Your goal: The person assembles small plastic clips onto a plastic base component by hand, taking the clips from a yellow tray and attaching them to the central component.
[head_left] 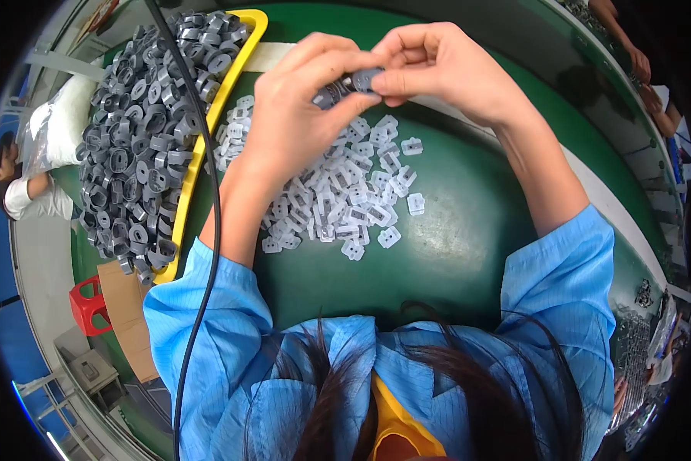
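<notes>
Over the far part of the green tabletop, my two hands meet around small dark grey plastic parts. My left hand [303,96] is closed, with a grey plastic part [330,95] showing between its thumb and fingers. My right hand [436,67] pinches a rounded grey plastic part [366,79] with thumb and forefinger, right up against the left fingers. Fingers partly hide both pieces, so I cannot tell if they are joined. Beneath and nearer than the hands lies a loose pile of small translucent white plastic pieces [331,196].
At left, a yellow tray [184,211] is heaped with grey ring-shaped parts [142,146]. A black cable [216,223] hangs across the tray and my left sleeve. Beyond are a white sack [57,123], a red stool [89,306] and other people at the far left and upper right.
</notes>
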A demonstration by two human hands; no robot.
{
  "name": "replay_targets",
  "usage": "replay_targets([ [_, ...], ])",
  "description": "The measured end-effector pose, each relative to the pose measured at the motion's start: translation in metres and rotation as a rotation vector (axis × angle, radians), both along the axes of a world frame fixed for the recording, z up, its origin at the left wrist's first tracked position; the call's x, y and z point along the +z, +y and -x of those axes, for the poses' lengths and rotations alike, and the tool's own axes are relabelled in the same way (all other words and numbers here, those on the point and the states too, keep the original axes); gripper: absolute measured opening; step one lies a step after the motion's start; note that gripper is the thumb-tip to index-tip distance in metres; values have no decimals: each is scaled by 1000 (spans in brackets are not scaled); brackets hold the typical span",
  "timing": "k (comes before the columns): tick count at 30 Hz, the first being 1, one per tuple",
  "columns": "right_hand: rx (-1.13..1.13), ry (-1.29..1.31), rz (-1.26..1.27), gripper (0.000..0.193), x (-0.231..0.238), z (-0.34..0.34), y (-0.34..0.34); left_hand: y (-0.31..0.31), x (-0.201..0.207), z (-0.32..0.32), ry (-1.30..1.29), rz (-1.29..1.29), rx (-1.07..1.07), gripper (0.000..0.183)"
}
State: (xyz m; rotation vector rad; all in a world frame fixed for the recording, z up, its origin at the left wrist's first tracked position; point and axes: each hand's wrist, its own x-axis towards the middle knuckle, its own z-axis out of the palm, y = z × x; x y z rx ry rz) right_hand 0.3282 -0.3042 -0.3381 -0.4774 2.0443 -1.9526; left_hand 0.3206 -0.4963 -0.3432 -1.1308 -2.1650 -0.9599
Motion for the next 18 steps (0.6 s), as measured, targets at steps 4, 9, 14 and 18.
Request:
replay_targets([
  [4,-228,187,-241,14,3,-10,-11,6,3,1,7,13,-35,33],
  [9,-205,202,149,8,-4,-4,-14,11,1,1,-157,-225,-30,31],
  [14,-56,-263,461,12,-9,11,-9,5,-11,11,-287,-183,-19,45],
  [18,271,305,703,8,-51,57,11,-12,-20,24,-470,-123,59,40],
])
